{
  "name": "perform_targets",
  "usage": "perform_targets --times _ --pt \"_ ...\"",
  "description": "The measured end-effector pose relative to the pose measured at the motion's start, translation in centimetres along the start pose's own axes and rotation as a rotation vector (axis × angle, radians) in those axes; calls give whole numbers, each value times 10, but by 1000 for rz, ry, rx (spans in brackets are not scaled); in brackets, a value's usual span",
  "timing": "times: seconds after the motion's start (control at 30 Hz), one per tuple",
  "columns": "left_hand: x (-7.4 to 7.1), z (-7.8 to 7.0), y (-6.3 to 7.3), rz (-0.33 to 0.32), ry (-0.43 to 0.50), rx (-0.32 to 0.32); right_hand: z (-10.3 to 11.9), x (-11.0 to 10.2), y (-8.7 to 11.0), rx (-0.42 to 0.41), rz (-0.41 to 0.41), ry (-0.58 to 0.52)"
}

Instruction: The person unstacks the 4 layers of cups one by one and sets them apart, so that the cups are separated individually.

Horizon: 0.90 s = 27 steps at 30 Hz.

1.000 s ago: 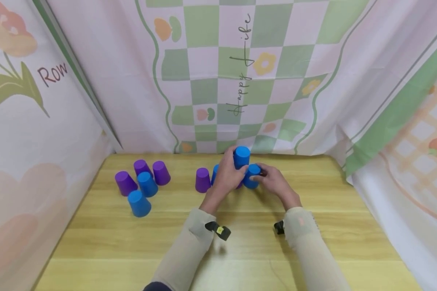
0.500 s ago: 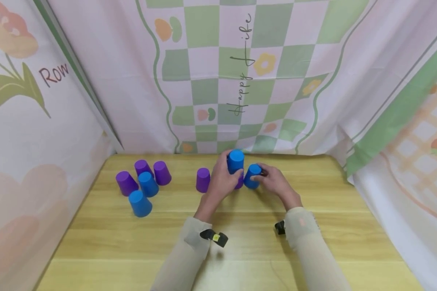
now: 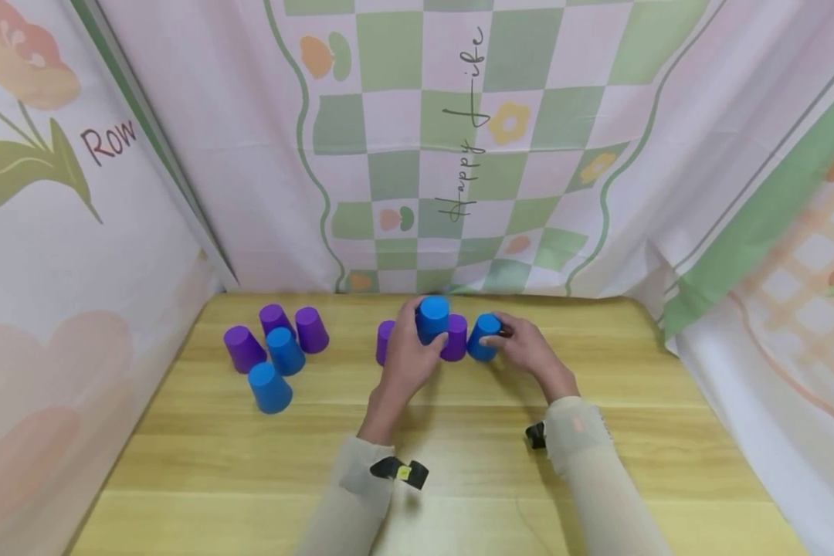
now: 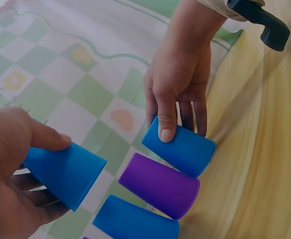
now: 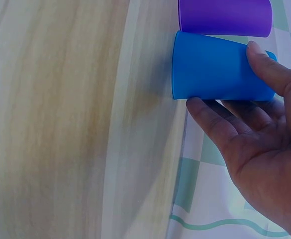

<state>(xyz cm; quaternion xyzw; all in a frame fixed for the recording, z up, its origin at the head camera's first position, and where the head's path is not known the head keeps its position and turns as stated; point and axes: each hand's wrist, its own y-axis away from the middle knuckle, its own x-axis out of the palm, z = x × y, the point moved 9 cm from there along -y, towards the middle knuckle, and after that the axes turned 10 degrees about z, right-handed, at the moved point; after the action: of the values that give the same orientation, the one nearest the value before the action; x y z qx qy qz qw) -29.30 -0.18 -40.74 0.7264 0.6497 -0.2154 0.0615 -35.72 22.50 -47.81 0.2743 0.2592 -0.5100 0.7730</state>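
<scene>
My left hand [image 3: 408, 351] grips an upside-down blue cup [image 3: 434, 324] by its sides, thumb on the near face. In the left wrist view that held cup [image 4: 65, 172] is raised clear of the row beside it. My right hand [image 3: 531, 351] holds another blue cup [image 3: 483, 340] at the row's right end, thumb on one side and fingers on the other; its rim is down on the table. Between the hands a purple cup [image 3: 455, 340] stands upside down. Left of it is a blue cup [image 4: 135, 219], hidden in the head view. Another purple cup [image 3: 384, 344] shows partly behind my left hand.
On the left of the wooden table [image 3: 459, 479] stands a separate group of upside-down cups: several purple ones, such as the purple cup [image 3: 243, 349], and two blue ones, the front blue cup [image 3: 270, 388] nearest me. A patterned curtain [image 3: 445, 177] hangs right behind the table's back edge.
My left hand has carried its blue cup leftward and a little lower along the row, uncovering the purple cup beside the right hand. The right hand stays on its cup.
</scene>
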Motion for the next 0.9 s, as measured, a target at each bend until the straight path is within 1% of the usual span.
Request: perform_targets --times 0.13,0.23,0.37,0.6,0.77,0.9 --pt "-8 3 8 -26 -3 -1 0 0 0 -4 -2 2" --pt "-16 4 12 -46 -13 -6 1 0 1 -8 -5 0" --pt "-29 5 15 -78 -8 -19 1 -1 1 -8 -2 -7" --pt "-56 9 18 -148 -2 -20 -2 1 -1 1 8 -18" --pt "-70 16 21 -201 17 -54 -3 1 -2 -12 8 -9" --pt "-76 23 25 -239 35 -96 -3 2 -1 -7 11 -11"
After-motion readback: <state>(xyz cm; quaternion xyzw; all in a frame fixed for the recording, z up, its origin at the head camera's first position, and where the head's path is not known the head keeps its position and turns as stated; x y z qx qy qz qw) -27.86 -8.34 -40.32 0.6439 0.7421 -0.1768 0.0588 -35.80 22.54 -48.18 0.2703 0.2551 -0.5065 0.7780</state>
